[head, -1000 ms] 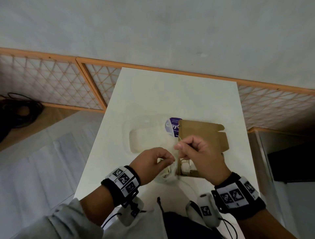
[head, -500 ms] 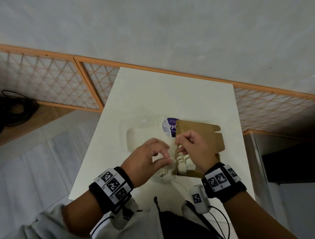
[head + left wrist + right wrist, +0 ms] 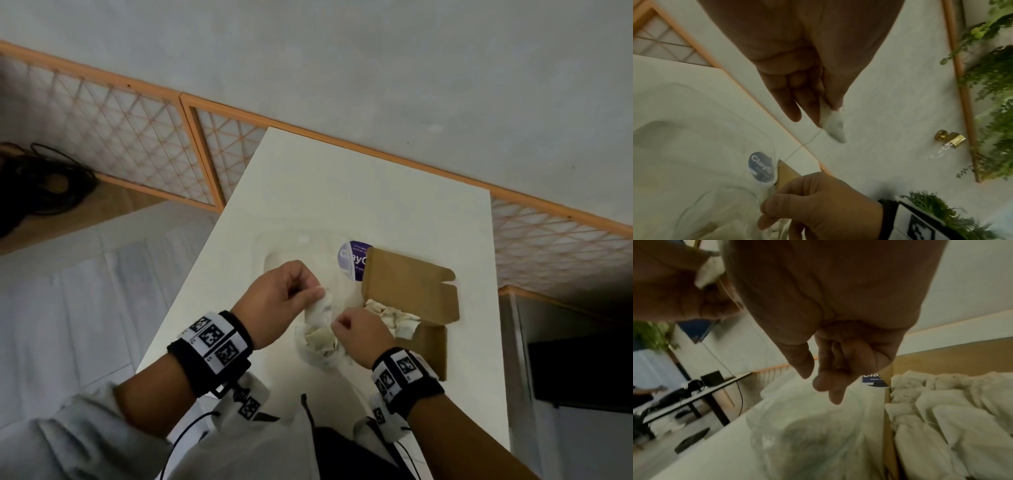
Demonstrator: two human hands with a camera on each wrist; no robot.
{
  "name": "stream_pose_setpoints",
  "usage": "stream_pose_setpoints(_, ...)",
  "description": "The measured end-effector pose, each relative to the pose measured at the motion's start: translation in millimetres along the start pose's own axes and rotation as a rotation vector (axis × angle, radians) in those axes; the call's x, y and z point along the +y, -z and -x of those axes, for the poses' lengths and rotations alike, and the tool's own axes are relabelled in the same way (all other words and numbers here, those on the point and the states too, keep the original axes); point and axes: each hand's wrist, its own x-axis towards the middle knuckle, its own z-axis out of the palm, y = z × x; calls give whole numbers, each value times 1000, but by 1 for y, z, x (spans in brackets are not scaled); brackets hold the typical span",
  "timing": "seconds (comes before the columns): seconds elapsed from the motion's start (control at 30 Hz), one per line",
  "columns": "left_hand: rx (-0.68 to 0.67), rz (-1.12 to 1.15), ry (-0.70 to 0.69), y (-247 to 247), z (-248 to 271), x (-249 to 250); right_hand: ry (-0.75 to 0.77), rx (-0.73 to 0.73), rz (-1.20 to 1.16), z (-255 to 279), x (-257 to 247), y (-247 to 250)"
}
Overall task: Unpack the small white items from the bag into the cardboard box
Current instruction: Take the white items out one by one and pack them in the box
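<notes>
Guessing I'm past halfway: cardboard box (image 3: 411,284) looks mostly full, left hand (image 3: 281,298) pinching a white sachet (image 3: 320,310), right hand (image 3: 363,334) clenched on its string (image 3: 797,149), a few left in the clear bag (image 3: 318,346)

White table (image 3: 359,192) against grey wall (image 3: 342,61); orange-framed lattice panels (image 3: 113,137) below.

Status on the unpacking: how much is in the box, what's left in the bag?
Done: several white items lie in the cardboard box. In hand: the left hand pinches one white item; the right hand pulls its thread. Left: the clear bag holds more.
</notes>
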Motion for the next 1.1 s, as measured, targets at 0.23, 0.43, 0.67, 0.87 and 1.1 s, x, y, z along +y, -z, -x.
stream_pose_setpoints(0.23, -1, -53, 81, 5, 9, -22, -119, -74, 40, -12, -4, -28)
stream_pose_setpoints(0.43, -2, -72, 105, 10, 14, -30, -141, 11, -229, -1, -2, -14)
stream_pose_setpoints(0.67, -82, -70, 101, 7, 13, -25, 24, 152, -489, 42, -14, 41)
stream_pose_setpoints(0.87, -207, -108, -34, -2, 11, -6, 164, 179, -556, 66, -20, 66)
stream_pose_setpoints(1.1, -342, -79, -172, -14, -1, 28, 343, 156, -614, 79, -30, 87)
